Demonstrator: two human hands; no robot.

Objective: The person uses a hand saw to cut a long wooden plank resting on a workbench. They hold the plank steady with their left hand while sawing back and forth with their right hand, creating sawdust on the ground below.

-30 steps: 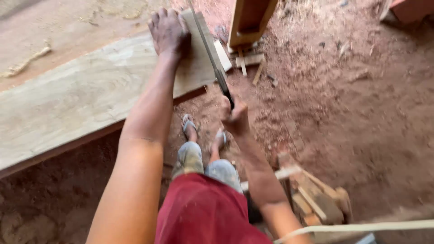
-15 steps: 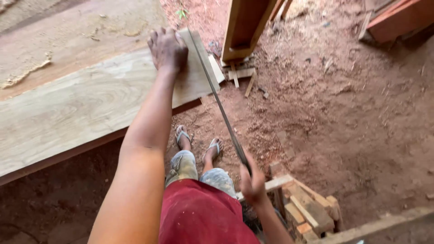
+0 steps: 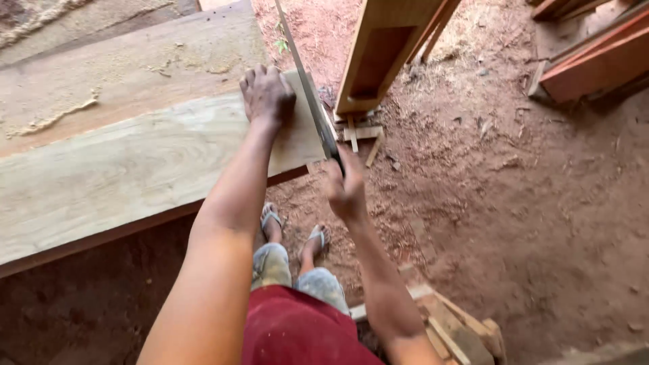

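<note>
My left hand [image 3: 267, 94] presses flat on the pale plank [image 3: 135, 169] near its end, my right hand [image 3: 345, 189] grips the handsaw [image 3: 307, 94] running along that end, and the blade could jump toward my nearby fingers if it binds.

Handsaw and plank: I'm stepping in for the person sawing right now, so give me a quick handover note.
Left hand: flat on the pale plank, near its end, pressing it down.
Right hand: gripping the handle of the handsaw, whose blade runs across the plank's end beside the left hand.
Done: the blade sits at the plank's end; depth of the cut can't be seen.
Left: the end piece is not yet off.
</note>
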